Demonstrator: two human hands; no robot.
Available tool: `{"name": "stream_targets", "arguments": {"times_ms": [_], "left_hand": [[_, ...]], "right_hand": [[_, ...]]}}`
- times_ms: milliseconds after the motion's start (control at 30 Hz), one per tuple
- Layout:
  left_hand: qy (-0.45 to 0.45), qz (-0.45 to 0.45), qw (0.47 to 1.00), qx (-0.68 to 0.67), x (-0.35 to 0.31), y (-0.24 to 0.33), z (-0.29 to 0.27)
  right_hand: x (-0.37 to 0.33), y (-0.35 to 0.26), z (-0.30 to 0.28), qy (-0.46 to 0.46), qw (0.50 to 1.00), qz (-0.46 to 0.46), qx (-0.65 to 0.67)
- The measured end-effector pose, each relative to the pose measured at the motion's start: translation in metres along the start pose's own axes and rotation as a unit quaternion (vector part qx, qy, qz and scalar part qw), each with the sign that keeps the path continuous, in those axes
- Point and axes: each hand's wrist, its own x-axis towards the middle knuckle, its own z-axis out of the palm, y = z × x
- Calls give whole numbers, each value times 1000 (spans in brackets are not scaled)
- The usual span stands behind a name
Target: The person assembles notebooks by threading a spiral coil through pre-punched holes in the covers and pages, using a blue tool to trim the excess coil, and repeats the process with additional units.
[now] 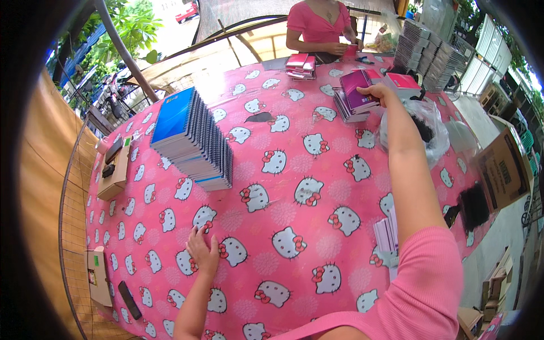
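My right arm reaches to the far right of the table, where my right hand [381, 93] grips the edge of a purple notebook [358, 89]. The thumb lies on its cover. Beneath it is a short stack of spiral notebooks [344, 109], and pink-covered notebooks [403, 81] lie just beyond my hand. My left hand [202, 249] rests on the pink cat-print tablecloth [249, 289] with its fingers spread, holding nothing. Farther from me than that hand, a tall stack of blue spiral notebooks [187, 124] stands, slightly fanned.
Across the table a person in pink [318, 25] handles a pink item near small red booklets [300, 65]. Bundled stacks [422, 51] rise at the far right. A plastic bag [436, 133] and a cardboard box [501, 170] sit right. A phone [130, 300] lies left.
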Motion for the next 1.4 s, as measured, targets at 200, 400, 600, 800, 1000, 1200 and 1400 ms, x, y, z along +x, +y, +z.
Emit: {"name": "stream_targets", "arguments": {"times_ms": [200,400,600,800,1000,1200,1400], "left_hand": [[-31,-3,999,14,5,13,-3],[-36,-9,999,35,-2,14,-8],[-31,-5,999,41,-4,13,-12],[-7,42,999,17,13,13,11],[130,42,990,31,-18,16,-1],[70,-126,885,-443,-88,147,10],[-138,-72,783,-602,-175,310,-17]], "right_hand": [[41,13,-29,-60,997,44,-21],[49,28,-4,-104,992,67,22],[86,42,-4,-35,991,51,-118],[30,5,-68,148,935,-190,-258],[-256,-36,-59,48,793,-460,-396],[-461,161,-98,100,923,-192,-318],[-493,332,-45,256,931,-86,-246]]}}
